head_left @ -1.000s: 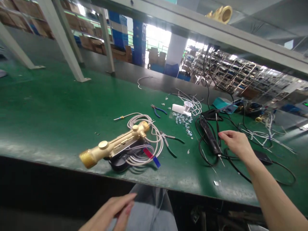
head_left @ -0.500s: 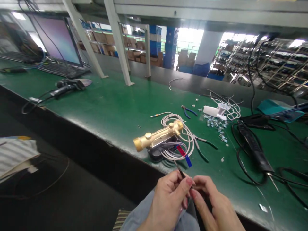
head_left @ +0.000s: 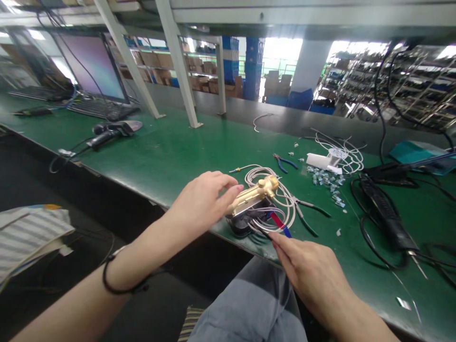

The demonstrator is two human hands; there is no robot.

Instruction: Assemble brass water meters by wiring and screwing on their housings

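A brass pipe fitting (head_left: 257, 192) lies on a black base (head_left: 245, 222) near the front edge of the green bench (head_left: 171, 152), with a coil of white cable (head_left: 287, 199) around it. My left hand (head_left: 202, 203) reaches over the fitting's left end, fingers curled round it. My right hand (head_left: 309, 270) is just in front of the fitting, finger and thumb pinched on a thin dark piece beside the red and blue tags (head_left: 280, 223).
Green-handled pliers (head_left: 307, 212) and blue-handled pliers (head_left: 285, 163) lie right of the fitting, with several small metal clips (head_left: 326, 180) and a white spool (head_left: 332, 158). A black corded tool (head_left: 385, 214) is at right. Monitor (head_left: 93, 66), keyboard (head_left: 100, 109) and scanner (head_left: 111, 131) stand at left.
Both hands were together at my lap, holding a thin dark piece. My left hand has gone forward onto the brass fitting and my right hand has moved up to the tags.
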